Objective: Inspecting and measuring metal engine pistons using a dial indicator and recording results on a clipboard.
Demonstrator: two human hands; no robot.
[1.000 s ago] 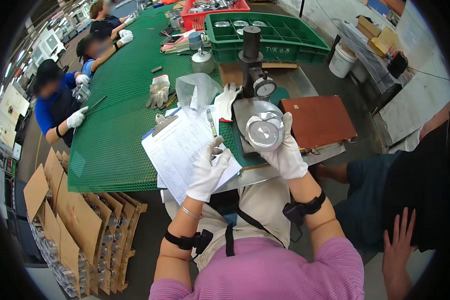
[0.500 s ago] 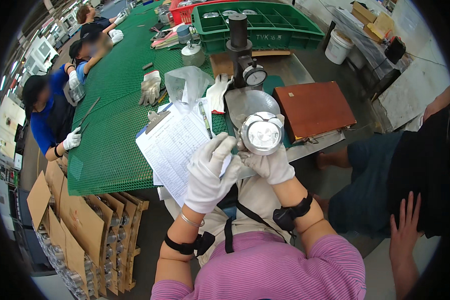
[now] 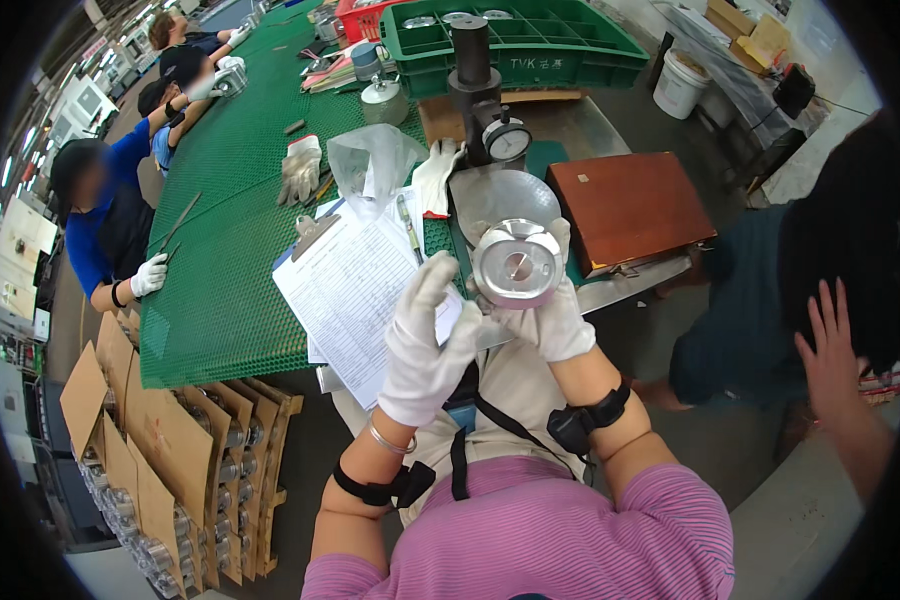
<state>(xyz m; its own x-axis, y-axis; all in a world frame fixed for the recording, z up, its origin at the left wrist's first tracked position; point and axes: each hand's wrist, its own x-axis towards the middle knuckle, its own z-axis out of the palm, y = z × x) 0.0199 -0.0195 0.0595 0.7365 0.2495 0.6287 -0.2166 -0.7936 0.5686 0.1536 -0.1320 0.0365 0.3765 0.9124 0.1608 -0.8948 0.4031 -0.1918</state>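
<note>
A shiny, round metal piston sits in my gloved right hand, its flat face turned up toward me. The fingers wrap round its underside and right edge. Just to its left, my gloved left hand is raised with fingers and thumb apart, holding nothing. It hovers over the lower right of a clipboard of printed sheets. A pen lies on those sheets. Beyond the piston stands a dial gauge on a dark column, above a round metal plate.
To the right lies a reddish-brown case. A green divided crate stands at the back. Loose gloves and a plastic bag rest on the green mat. Co-workers sit along the left; another person is close on the right.
My right hand has tilted the piston, so its face shows differently. My left hand has risen slightly, its fingers more upright. The person on the right and the co-workers at left have shifted.
</note>
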